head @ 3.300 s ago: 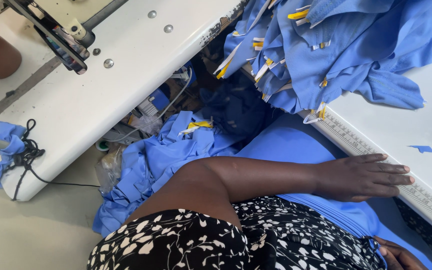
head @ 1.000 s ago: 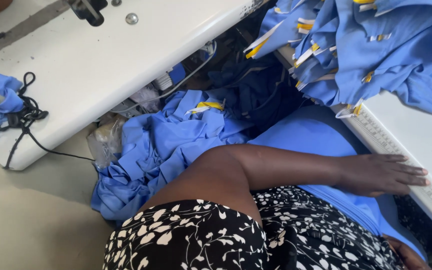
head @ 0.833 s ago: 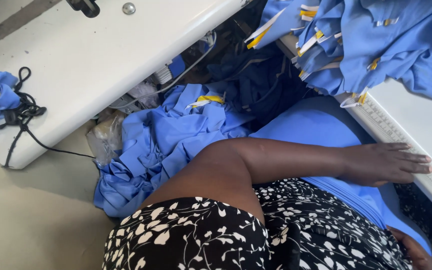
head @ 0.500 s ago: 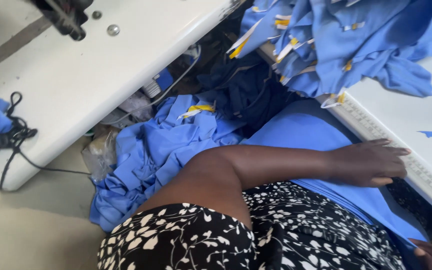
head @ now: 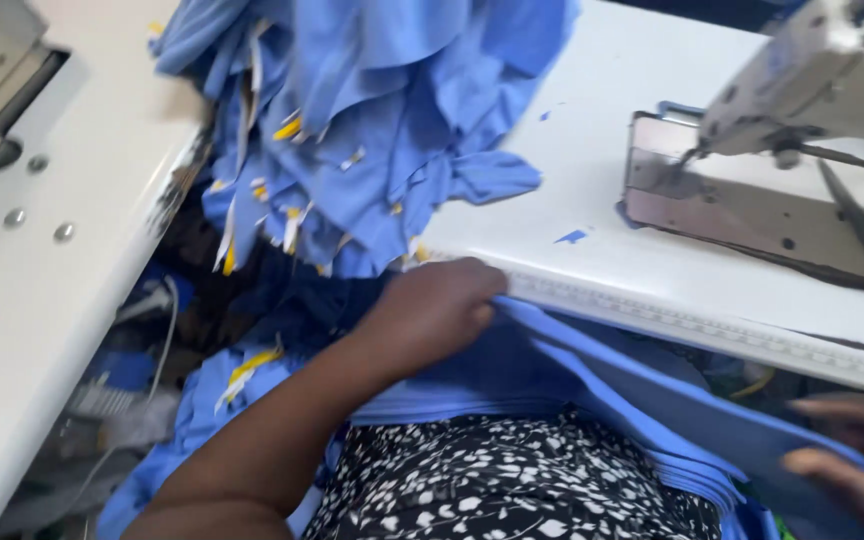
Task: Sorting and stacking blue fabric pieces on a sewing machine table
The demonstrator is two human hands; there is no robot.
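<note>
My stack of cut blue panels [head: 642, 405] sits on my lap, just below the front edge of the desk [head: 592, 210] — flat, same-shaped pieces, edges fanned so the layers show at the near right corner. Plain matte woven cloth, limp but lying flat.

Left hand [head: 437, 310]: grip closed over the stack's upper left end, fingers curled on the top panel right at the desk edge. Right hand [head: 857, 460]: only fingers in view at the stack's lower right corner, touching the top panel; can't tell if that grip is closed or just resting.

Progress, my read: nothing from the stack is up on the desk and nothing is under the sewing machine [head: 782, 150] — its bed, up and right of the stack, is bare. So the stack is only being gathered and handled; any stitching of these panels isn't started.

Above the stack's left end, a heap of blue garments [head: 352, 130] hangs over the desk corner — crumpled, with yellow and white tags sticking out. Looks like a finished or part-finished pile. More blue cloth [head: 212, 400] lies low, left of the stack, between the desk and a second white table [head: 22, 330]. A ruler strip [head: 712, 325] runs along the desk edge above the stack; small blue scraps [head: 572, 237] beyond it.
</note>
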